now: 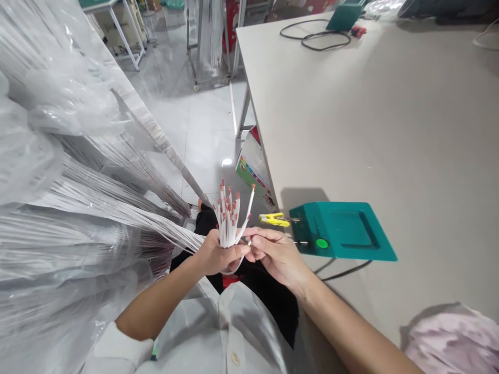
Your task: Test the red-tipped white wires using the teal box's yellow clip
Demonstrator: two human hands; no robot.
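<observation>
Your left hand (218,254) is closed around a thick bundle of thin white plastic-covered wires with reddish tips (229,224), and the tips stand up above your fist in a loose fan. The bundle is in front of your body, to the left of the table edge; on its other side the long wires run away to the left. Your right hand (275,254) is just beside the left one. Its thumb and forefinger are brought together and pinch one separate white wire (236,267), which makes a small curve below the left hand. The other fingers of this right hand are bent, and I cannot tell if they touch something.

Behind the right hand, on the pale, smooth table (370,145), there is a flat teal device with sloping front (358,228). It has a round bright green button (322,243), and a yellow crocodile clip (275,219) sticks out from its left side towards your hands. A crumpled pale pink cloth (456,340) lies at the near right corner. At your left side, many more white wires (117,208) lie partly under clear plastic sheets (74,104).
</observation>
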